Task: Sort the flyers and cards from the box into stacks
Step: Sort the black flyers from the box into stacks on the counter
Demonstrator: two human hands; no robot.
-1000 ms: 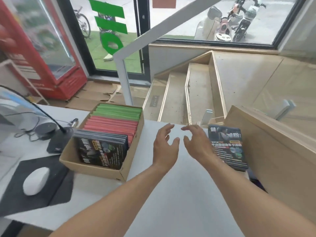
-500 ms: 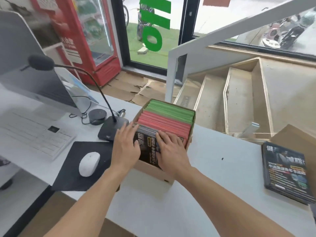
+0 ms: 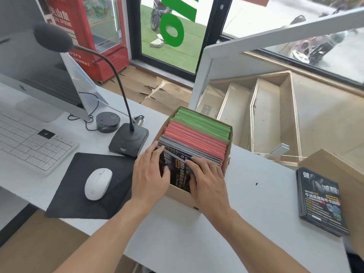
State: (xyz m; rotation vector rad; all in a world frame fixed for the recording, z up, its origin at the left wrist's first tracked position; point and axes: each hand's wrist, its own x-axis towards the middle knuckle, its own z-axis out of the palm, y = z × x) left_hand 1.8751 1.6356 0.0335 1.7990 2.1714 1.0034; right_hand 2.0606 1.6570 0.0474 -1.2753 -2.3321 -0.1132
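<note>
Both hands in the cardboard box (image 3: 226, 168) on the white desk (image 3: 256, 194), at its near end. Left hand (image 3: 151, 174) curls round the left edge of the dark flyers (image 3: 177, 170), thumb on the front face. Right hand (image 3: 206, 180) lies on the front of the same batch, fingertips hooked over its top edge. Behind the grip, further from the person: pink cards (image 3: 197, 138), then green cards (image 3: 204, 123), all on edge.

Judgement: glossy sheets, thin, floppy singly but firm as a pinched bundle; likely slippery, prone to fan out. Best taken by both side edges, squeezed, lifted straight up.

Right of the hands, well apart: a flat stack of matching flyers (image 3: 321, 201) by the desk edge. Left of the hands: microphone stand (image 3: 129, 141), mouse (image 3: 97, 183) on black pad (image 3: 78, 184), keyboard (image 3: 29, 142). Beyond the desk, wooden stairs (image 3: 266, 115) and a glass door (image 3: 171, 32).
</note>
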